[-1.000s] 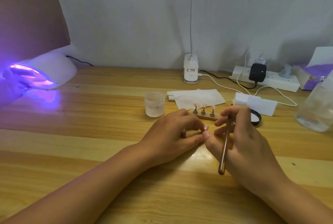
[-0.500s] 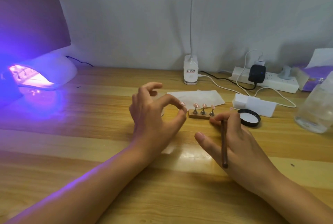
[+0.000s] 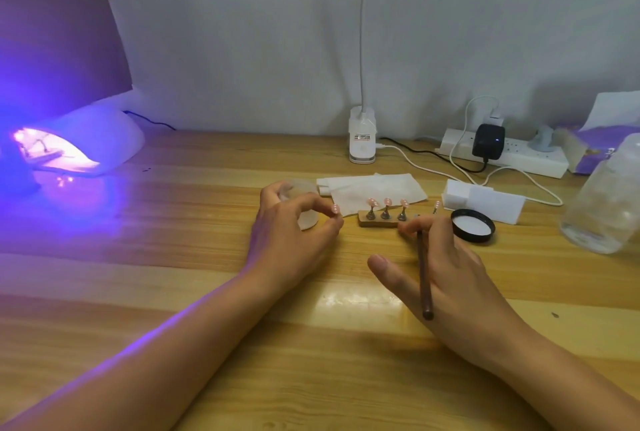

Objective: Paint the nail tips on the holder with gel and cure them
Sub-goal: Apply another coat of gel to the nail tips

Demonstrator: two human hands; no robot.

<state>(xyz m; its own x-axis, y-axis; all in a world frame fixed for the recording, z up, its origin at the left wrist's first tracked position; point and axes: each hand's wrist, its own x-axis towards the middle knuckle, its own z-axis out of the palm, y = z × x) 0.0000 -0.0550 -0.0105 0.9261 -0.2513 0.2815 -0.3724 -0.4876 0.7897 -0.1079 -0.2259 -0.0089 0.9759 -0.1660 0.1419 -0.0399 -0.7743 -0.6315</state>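
A small wooden holder (image 3: 376, 223) stands mid-table with three pink nail tips (image 3: 388, 202) on metal stems. My left hand (image 3: 289, 240) is just left of it and pinches one more pink nail tip (image 3: 335, 209) between thumb and forefinger. My right hand (image 3: 446, 271) is in front of the holder's right end and grips a thin brown brush (image 3: 424, 278), whose bristle end (image 3: 436, 206) points away from me. A frosted gel jar (image 3: 306, 203) sits partly hidden behind my left hand. The curing lamp (image 3: 100, 139) glows purple at the far left.
The jar's black lid (image 3: 473, 225) lies right of the holder, with a white block (image 3: 485, 201) behind it. Folded tissue (image 3: 374, 187) lies behind the holder. A desk lamp base (image 3: 362, 139), a power strip (image 3: 519, 155) with cables and a clear bottle (image 3: 604, 202) line the back and right.
My hands were together, with the brush at the nail tip. My left hand then lifted away to the left with the tip. My right hand lowered and its thumb opened outward.
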